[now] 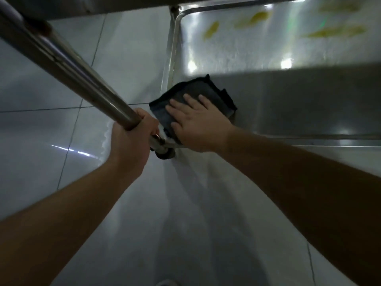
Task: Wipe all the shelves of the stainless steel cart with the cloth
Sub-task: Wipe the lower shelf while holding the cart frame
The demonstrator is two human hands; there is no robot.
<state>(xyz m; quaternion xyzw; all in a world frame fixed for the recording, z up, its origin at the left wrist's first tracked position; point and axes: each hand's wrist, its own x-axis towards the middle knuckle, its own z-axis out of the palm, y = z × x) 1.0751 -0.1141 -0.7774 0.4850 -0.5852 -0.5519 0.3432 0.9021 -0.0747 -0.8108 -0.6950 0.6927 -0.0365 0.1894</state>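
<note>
The right hand (198, 124) lies flat on the dark grey cloth (191, 102), fingers straight and slightly spread, palm pressing the folded fabric down onto the near left corner of the bottom shelf (309, 104) of the stainless steel cart. The cloth sits directly under the fingers and palm, its folded edges sticking out beyond the fingertips towards the far side and to the left, where one corner reaches over the shelf's raised rim. A darker layer of the fold shows at the cloth's right edge.

The left hand (134, 137) is wrapped around the cart's upright steel post (68, 65), fingers curled tight on the tube just above the caster wheel (165, 154). This hand is just beside the right one, with the post's base and the shelf corner between them.

Further back on the shelf, well apart from the cloth, yellow smears (257, 18) streak the metal in several patches, and bright light reflections shine off the surface. The nearer part of the shelf, where the cloth lies, is in shadow. An upper shelf edge (123, 5) crosses the top of the view. Below both forearms lies a pale tiled floor (51, 120) with dark grout lines.
</note>
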